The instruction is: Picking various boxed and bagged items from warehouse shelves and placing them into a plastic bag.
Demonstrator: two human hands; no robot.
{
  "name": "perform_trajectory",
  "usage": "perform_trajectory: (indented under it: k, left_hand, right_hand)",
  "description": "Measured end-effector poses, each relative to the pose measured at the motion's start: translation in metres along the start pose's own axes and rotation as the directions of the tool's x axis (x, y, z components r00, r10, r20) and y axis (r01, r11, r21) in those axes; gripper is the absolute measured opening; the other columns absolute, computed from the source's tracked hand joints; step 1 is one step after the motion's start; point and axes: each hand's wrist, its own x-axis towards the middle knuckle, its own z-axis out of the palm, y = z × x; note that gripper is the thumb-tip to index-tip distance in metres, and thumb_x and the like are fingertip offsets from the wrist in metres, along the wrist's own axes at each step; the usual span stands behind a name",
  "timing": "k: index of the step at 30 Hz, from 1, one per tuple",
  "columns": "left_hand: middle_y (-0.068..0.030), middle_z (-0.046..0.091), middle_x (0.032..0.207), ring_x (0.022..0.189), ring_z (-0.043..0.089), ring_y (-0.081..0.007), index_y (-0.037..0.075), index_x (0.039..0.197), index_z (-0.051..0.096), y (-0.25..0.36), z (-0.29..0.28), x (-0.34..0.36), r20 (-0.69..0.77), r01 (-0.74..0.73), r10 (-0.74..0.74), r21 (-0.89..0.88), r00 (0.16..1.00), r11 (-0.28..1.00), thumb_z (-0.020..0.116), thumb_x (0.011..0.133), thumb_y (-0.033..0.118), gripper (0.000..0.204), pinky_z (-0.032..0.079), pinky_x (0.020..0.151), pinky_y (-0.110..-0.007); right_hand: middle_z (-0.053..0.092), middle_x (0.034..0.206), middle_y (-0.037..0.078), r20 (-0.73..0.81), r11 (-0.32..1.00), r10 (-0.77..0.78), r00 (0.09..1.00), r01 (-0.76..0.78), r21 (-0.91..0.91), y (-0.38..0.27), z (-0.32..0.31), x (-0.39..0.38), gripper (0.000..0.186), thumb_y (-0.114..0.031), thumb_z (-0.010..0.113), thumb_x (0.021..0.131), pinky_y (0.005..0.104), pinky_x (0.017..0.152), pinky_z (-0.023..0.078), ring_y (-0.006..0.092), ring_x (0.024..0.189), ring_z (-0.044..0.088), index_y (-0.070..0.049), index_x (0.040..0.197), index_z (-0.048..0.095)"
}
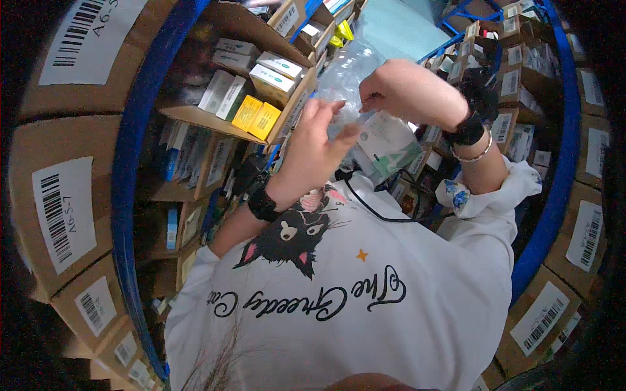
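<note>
My left hand [314,146] and my right hand [407,94] are close together at a clear plastic bag [343,72] in the middle of the view. My right fingers pinch the plastic. My left thumb and fingers are curled at it from the lower left, its thumb near my right fingertips. A white and green package [386,144] hangs just below my right hand, seen through shiny plastic; its edges are partly hidden by my fingers. A dark cord [375,212] loops below the package over my white top.
Shelves flank me. At upper left an open carton [186,111] holds white and yellow boxes [254,117] beside my left hand. Labelled cartons [134,49] and blue uprights [124,228] line both sides. More stocked bins [521,72] stand at right. A pale floor [398,23] shows at the top.
</note>
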Motion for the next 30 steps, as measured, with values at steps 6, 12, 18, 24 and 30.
perform_trajectory:
  k: [6,12,18,24,30]
  left_hand:
    - [-0.0139,0.056,0.110,0.103,0.060,-0.0267,-0.002,0.114,0.061,0.005,0.006,0.009,0.022,-0.006,0.004,0.107,1.000,0.994,0.073,0.084,0.018,0.039,0.048,0.087,-0.036]
    - [-0.0139,0.062,0.096,0.090,0.063,-0.0283,-0.001,0.102,0.067,-0.008,0.002,0.012,0.068,-0.041,0.028,0.198,0.997,0.979,0.071,0.084,0.011,0.021,0.049,0.078,-0.037]
    - [-0.0134,0.064,0.089,0.079,0.063,-0.0232,-0.001,0.096,0.070,-0.007,0.006,0.005,-0.020,-0.106,0.113,0.216,0.993,0.971,0.066,0.087,0.006,0.013,0.049,0.069,-0.032]
    - [-0.0094,0.066,0.088,0.072,0.062,-0.0154,-0.003,0.096,0.069,-0.007,0.009,0.003,-0.250,-0.099,0.103,0.029,0.963,0.995,0.064,0.091,0.007,0.013,0.049,0.064,-0.027]
    - [-0.0039,0.065,0.093,0.081,0.062,-0.0086,-0.001,0.105,0.061,-0.018,0.010,0.002,-0.320,-0.003,-0.070,-0.222,0.945,0.975,0.054,0.100,0.015,0.018,0.052,0.071,-0.022]
  right_hand:
    - [0.066,0.075,0.015,0.029,0.994,0.008,1.000,-0.005,-0.111,-0.005,0.017,0.005,0.010,-0.012,0.062,0.081,0.0432,0.067,0.051,0.0356,0.074,0.064,-0.008,0.084,0.070]
    - [0.066,0.076,0.015,0.067,0.997,-0.078,0.995,0.078,0.013,-0.005,0.016,0.007,0.011,-0.012,0.061,0.082,0.0425,0.068,0.050,0.0363,0.075,0.063,-0.009,0.088,0.070]
    - [0.064,0.072,0.012,-0.007,0.917,-0.215,0.977,0.204,0.342,0.019,0.018,0.007,0.008,-0.008,0.059,0.086,0.0358,0.067,0.049,0.0271,0.068,0.062,-0.003,0.087,0.065]
    - [0.063,0.073,0.007,-0.119,0.881,-0.056,0.991,0.105,0.462,0.028,0.016,0.003,0.017,-0.013,0.053,0.097,0.0296,0.072,0.049,0.0159,0.073,0.062,0.001,0.089,0.060]
    - [0.058,0.078,0.004,-0.423,0.457,0.246,0.872,0.280,0.844,0.064,0.033,0.010,0.025,-0.023,0.041,0.105,0.0356,0.087,0.053,0.0171,0.082,0.064,-0.004,0.089,0.046]
